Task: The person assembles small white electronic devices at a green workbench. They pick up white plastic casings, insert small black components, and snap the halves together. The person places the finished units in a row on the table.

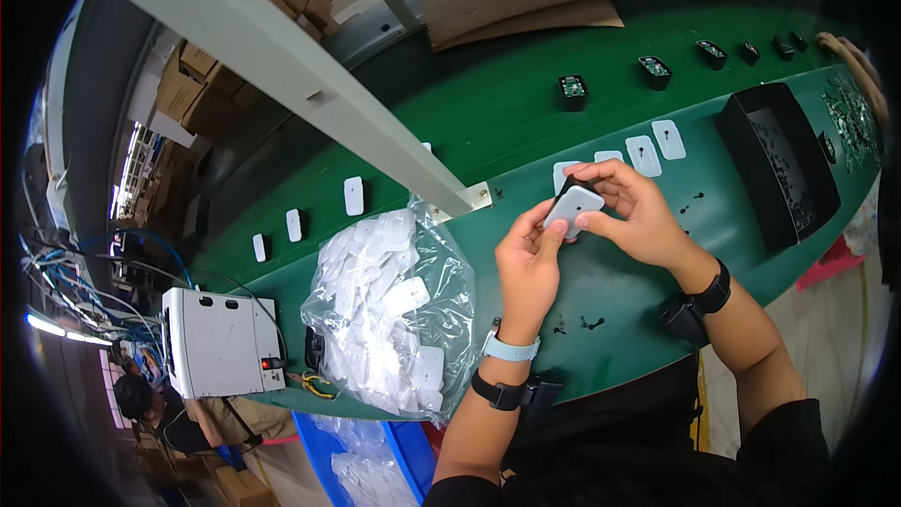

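Observation:
Both my hands meet over the middle of the green bench around a small black case with a white cover. My left hand closes on its left and lower side, the thumb against the white face. My right hand grips the other side, with its thumb at the cover's edge and fingers behind. Just beyond lie several loose white covers, each with a small dark mark near its centre; one is partly hidden by the case. Small dark screws are scattered on the bench between my forearms, with others to the right.
A clear bag of white covers lies left of my left arm. A slanted white post is bolted to the bench. Rightward stand a black bin and piled circuit boards. Open black cases line the far strip; another person's hand is beyond.

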The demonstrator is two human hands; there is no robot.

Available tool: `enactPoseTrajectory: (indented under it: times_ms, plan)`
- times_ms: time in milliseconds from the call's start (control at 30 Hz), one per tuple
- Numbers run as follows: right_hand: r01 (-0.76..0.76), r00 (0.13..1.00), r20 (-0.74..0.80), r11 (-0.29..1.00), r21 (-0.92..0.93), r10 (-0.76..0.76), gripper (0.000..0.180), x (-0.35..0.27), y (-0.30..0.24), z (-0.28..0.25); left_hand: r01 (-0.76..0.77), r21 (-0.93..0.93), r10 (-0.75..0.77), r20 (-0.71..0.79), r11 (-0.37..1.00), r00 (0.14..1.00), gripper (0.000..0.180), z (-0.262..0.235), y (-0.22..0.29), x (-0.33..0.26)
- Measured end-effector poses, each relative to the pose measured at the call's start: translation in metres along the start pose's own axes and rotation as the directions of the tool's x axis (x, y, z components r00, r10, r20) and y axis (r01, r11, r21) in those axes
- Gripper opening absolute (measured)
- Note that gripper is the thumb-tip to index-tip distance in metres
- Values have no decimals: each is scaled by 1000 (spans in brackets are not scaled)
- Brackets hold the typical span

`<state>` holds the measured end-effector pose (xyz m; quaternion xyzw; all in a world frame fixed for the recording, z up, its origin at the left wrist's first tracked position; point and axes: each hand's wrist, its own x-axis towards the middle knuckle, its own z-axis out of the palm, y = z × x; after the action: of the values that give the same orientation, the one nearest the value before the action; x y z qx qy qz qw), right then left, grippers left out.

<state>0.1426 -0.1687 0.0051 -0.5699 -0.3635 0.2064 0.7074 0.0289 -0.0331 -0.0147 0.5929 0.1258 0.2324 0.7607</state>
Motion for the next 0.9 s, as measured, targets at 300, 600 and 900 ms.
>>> enactPoseTrajectory:
  times_ms: [300,600,900]
  plan:
    - [-190,981,-32,982,13,190,40,31,3,-7,-201,253,248,-169,946,954,30,12,-7,2]
    - [-300,916,35,741,-601,399,35,180,52,4,-361,489,495,-175,794,851,8,7,17,-3]
    - [-126,974,11,587,-800,225,55,187,67,-25,45,952,66,-69,304,995,11,-76,67,-54]
